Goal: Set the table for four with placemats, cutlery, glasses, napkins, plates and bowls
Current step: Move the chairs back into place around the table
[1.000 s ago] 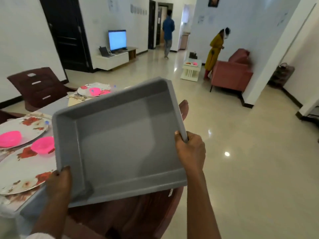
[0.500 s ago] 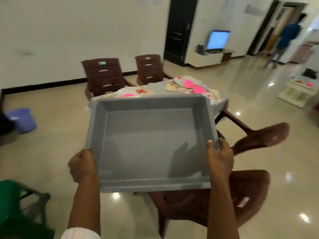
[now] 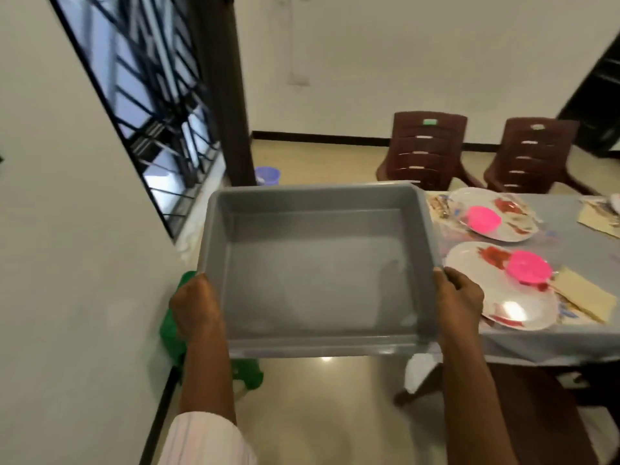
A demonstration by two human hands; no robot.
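I carry an empty grey plastic tub (image 3: 315, 276) in front of me above the floor. My left hand (image 3: 196, 305) grips its left rim and my right hand (image 3: 458, 298) grips its right rim. To the right stands the table (image 3: 570, 337) with a grey cloth. A flowered plate (image 3: 503, 307) with a pink bowl (image 3: 529, 266) lies nearest. Behind it a second plate (image 3: 523, 226) holds another pink bowl (image 3: 484, 219). A beige napkin (image 3: 585, 293) lies beside the near plate. Part of a placemat (image 3: 437, 206) shows by the tub's corner.
Two brown plastic chairs (image 3: 427, 149) (image 3: 533, 156) stand behind the table. A white wall (image 3: 67, 263) with a barred window (image 3: 157, 105) is close on the left. A green thing (image 3: 248, 374) sits low by the wall under the tub, and a purple bucket (image 3: 267, 175) farther back.
My view has swung left, from the living room to the wall and window. The tub stays in both hands and the table now lies to its right.
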